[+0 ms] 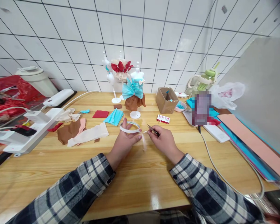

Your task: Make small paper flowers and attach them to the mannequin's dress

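My left hand (pixel 126 141) is closed around a roll of white tape (pixel 130 130), which sits between thumb and fingers. A loose strip of tape (pixel 144 143), partly blurred, hangs from beside my left thumb. My right hand (pixel 163 140) grips a pair of small scissors (pixel 153 129), blades pointing left toward the roll, and a small white bit shows at its fingertips. Just beyond my hands stands a mini dress form (pixel 137 75) wearing a blue bow (pixel 132 89) and a brown paper skirt (pixel 134 102). Folded blue crepe paper (pixel 114 116) lies left of the roll.
Brown paper (pixel 68 132), a white strip (pixel 88 134) and red paper (pixel 100 114) lie left. Behind are other dress forms (pixel 110 77), a cardboard box (pixel 166 101) and a small red-white box (pixel 163 119). A power strip (pixel 35 132) stands left; a phone (pixel 202 108) and cable (pixel 210 158) are right.
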`<state>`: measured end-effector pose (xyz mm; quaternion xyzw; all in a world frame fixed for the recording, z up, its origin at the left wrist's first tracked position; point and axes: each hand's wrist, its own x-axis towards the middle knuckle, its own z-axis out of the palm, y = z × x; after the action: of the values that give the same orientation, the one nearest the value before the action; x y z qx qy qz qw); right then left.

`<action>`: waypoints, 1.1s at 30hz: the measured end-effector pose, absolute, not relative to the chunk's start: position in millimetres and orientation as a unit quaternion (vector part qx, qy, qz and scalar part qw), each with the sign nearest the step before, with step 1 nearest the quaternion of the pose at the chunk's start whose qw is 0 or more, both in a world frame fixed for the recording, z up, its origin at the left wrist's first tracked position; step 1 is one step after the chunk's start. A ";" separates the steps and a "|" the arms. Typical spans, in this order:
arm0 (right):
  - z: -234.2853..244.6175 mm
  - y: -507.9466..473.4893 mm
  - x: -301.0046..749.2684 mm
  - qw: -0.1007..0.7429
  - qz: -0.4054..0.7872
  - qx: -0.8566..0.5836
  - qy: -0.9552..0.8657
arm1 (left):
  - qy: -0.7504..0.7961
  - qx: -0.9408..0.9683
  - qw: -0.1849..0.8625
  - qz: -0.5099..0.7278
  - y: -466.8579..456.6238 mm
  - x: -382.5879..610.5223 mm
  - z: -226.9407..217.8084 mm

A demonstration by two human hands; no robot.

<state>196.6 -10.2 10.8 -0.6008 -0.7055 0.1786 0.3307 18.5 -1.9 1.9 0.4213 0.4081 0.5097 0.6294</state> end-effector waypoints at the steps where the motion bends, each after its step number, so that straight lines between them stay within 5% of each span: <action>1: 10.9 -9.4 197.9 0.333 0.167 -0.610 -0.700 | 0.410 0.422 0.635 0.500 -2.7 19.1 2.7; 13: 13.0 -14.5 192.0 0.323 0.314 -0.512 -0.731 | 0.378 0.400 0.651 0.523 -2.0 16.3 5.5; 24: 8.1 -7.7 197.5 0.319 0.215 -0.593 -0.707 | 0.448 0.423 0.630 0.474 -4.8 17.4 8.3; 33: 12.5 -12.0 194.2 0.333 0.304 -0.593 -0.667 | 0.450 0.367 0.603 0.547 4.8 13.5 -1.8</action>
<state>194.2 -12.0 12.5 -0.5930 -0.6673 0.3037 0.3328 13.5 4.8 -1.8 0.3670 0.4502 0.5470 0.6029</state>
